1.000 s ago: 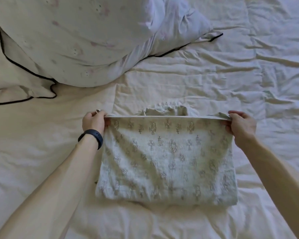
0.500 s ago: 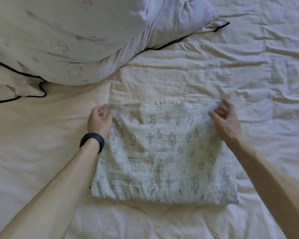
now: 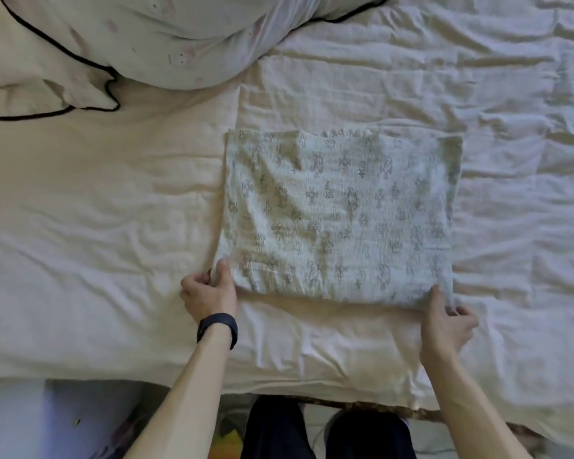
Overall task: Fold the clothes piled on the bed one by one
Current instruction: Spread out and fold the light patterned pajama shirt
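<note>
Gripping the folded garment (image 3: pixel 338 213), both hands, pillow (image 3: pixel 153 38) beyond.

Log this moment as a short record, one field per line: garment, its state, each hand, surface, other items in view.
garment: patterned cloth, pale with small grey cross-like motifs
state: folded into a flat rectangle, lying on the bed
left hand: left hand pinching the near left corner of the cloth; dark wristband on the wrist
right hand: right hand gripping the near right corner
surface: wrinkled cream bedsheet
other items: pillow with dark piping at the far left
</note>
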`<action>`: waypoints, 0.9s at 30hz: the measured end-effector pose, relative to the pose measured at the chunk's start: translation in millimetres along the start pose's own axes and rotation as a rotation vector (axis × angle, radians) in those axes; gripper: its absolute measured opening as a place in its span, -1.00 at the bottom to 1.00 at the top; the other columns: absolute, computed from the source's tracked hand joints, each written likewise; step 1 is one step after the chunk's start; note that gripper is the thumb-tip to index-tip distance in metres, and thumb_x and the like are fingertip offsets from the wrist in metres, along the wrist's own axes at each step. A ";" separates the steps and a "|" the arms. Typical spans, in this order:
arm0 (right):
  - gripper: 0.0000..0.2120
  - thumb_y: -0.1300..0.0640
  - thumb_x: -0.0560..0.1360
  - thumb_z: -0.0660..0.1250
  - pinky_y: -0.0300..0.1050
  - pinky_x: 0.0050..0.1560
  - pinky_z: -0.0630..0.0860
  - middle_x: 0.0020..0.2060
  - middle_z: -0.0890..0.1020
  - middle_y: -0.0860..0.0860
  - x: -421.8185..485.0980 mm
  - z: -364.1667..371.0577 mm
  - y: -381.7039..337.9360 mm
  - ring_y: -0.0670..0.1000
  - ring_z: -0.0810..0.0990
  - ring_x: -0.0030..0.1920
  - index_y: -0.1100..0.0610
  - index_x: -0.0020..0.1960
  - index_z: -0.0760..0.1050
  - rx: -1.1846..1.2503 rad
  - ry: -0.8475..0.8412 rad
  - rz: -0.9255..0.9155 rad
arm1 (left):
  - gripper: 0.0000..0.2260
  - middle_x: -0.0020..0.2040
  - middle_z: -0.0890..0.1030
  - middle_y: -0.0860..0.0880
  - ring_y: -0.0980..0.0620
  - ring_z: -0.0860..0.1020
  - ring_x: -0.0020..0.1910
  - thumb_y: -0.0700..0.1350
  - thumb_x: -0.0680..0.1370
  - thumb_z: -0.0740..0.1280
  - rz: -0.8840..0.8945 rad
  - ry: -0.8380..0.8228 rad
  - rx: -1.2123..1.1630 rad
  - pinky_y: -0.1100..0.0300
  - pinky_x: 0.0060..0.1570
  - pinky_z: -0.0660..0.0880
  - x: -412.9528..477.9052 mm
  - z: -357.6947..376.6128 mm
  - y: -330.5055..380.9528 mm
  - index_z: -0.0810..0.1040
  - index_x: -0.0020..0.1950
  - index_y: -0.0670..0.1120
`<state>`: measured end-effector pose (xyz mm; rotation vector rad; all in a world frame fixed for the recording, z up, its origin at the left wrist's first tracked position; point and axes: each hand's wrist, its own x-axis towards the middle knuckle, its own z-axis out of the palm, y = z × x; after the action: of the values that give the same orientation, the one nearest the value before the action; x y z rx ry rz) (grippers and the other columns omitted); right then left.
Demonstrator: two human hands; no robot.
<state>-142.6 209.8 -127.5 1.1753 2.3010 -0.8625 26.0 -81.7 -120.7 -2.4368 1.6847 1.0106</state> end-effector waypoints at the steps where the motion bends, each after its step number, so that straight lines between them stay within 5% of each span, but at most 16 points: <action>1: -0.36 -0.30 0.53 0.35 0.11 0.09 0.52 0.25 0.54 0.19 -0.2 -2.9 1.9 0.20 0.58 0.12 0.20 0.32 0.40 0.117 -0.055 0.093 | -0.49 0.12 0.53 -0.12 -0.18 0.55 0.01 0.30 0.50 0.36 -0.126 -0.019 -0.074 -0.04 -0.01 0.54 -2.4 -1.9 0.8 0.41 0.14 -0.10; 3: -0.52 -0.26 0.56 0.35 0.14 0.09 0.62 0.21 0.61 0.20 -0.7 -4.2 5.1 0.17 0.66 0.11 0.15 0.16 0.48 0.335 -0.219 0.184 | -0.48 0.06 0.59 -0.12 -0.17 0.59 -0.04 0.33 0.51 0.31 -0.323 -0.121 -0.199 -0.03 -0.06 0.59 -6.9 -3.4 3.8 0.46 0.12 -0.12; 5: -0.63 -0.17 0.59 0.36 0.08 0.04 0.63 0.18 0.63 0.14 -0.6 -3.1 7.0 0.13 0.66 0.09 0.12 0.15 0.51 0.407 -0.267 0.151 | -0.55 0.10 0.62 -0.14 -0.20 0.61 0.01 0.28 0.57 0.26 -0.328 -0.132 -0.254 -0.07 0.02 0.62 -8.5 -2.3 3.4 0.51 0.11 -0.12; 10: -0.65 -0.15 0.60 0.32 0.20 0.13 0.61 0.01 0.66 0.16 5.2 -3.2 10.9 0.15 0.59 -0.04 0.15 0.08 0.60 0.287 0.019 0.051 | -0.62 0.16 0.63 -0.20 -0.24 0.60 0.13 0.11 0.67 0.18 -0.225 0.106 -0.296 -0.02 0.15 0.54 -9.0 -7.4 0.5 0.56 0.20 -0.18; 14: -0.76 -0.13 0.59 0.35 0.21 0.17 0.61 -0.08 0.64 0.05 11.4 -6.4 16.2 0.10 0.63 0.01 0.05 -0.06 0.57 0.363 0.058 0.019 | -0.57 0.21 0.62 -0.23 -0.24 0.57 0.18 0.11 0.69 0.14 -0.240 0.125 -0.312 0.02 0.15 0.47 -12.6 -6.8 -12.2 0.57 0.24 -0.21; 20: -0.66 -0.14 0.62 0.30 0.22 0.23 0.56 0.06 0.63 0.13 16.3 -17.6 21.9 0.21 0.62 0.15 0.14 0.12 0.54 0.252 0.003 -0.019 | -0.59 0.04 0.61 -0.19 -0.23 0.59 -0.07 0.10 0.68 0.16 -0.294 0.018 -0.325 -0.02 -0.05 0.55 -17.3 -4.2 -24.6 0.47 0.26 -0.23; 22: -0.55 -0.17 0.63 0.25 0.17 0.33 0.46 0.26 0.53 0.21 6.1 -22.5 20.9 0.23 0.50 0.29 0.20 0.28 0.43 0.113 0.061 -0.070 | -0.60 0.23 0.52 -0.23 -0.25 0.53 0.10 0.08 0.66 0.19 -0.104 0.118 -0.179 -0.05 0.03 0.48 -26.8 -3.6 -20.1 0.42 0.33 -0.21; 23: -0.50 -0.16 0.64 0.23 0.18 0.37 0.37 0.35 0.45 0.23 -3.0 -22.6 19.3 0.24 0.42 0.37 0.21 0.36 0.38 0.031 0.095 -0.156 | -0.57 0.33 0.47 -0.25 -0.28 0.48 0.24 0.09 0.63 0.21 0.125 0.156 -0.053 -0.10 0.14 0.45 -34.9 -1.4 -17.6 0.41 0.36 -0.19; 25: -0.46 -0.14 0.65 0.17 0.20 0.45 0.24 0.46 0.36 0.24 -32.2 -15.2 15.4 0.25 0.29 0.49 0.22 0.46 0.34 -0.195 0.100 -0.523 | -0.47 0.49 0.36 -0.22 -0.25 0.34 0.46 0.13 0.59 0.22 0.713 0.077 0.214 -0.17 0.38 0.30 -59.4 9.3 -10.9 0.37 0.48 -0.13; 27: -0.43 -0.11 0.65 0.09 0.18 0.53 0.13 0.56 0.30 0.17 -61.9 7.7 13.3 0.18 0.21 0.58 0.19 0.55 0.31 -0.437 -0.027 -0.985 | -0.39 0.64 0.05 -0.07 -0.09 0.03 0.62 0.18 0.62 0.15 1.070 -0.138 0.479 -0.15 0.54 -0.09 -78.5 36.0 -1.4 0.12 0.63 0.01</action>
<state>-96.4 175.3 -100.2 -0.2098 2.8136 -0.5706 -7.3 -2.8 -109.7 -1.0724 2.7743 0.6094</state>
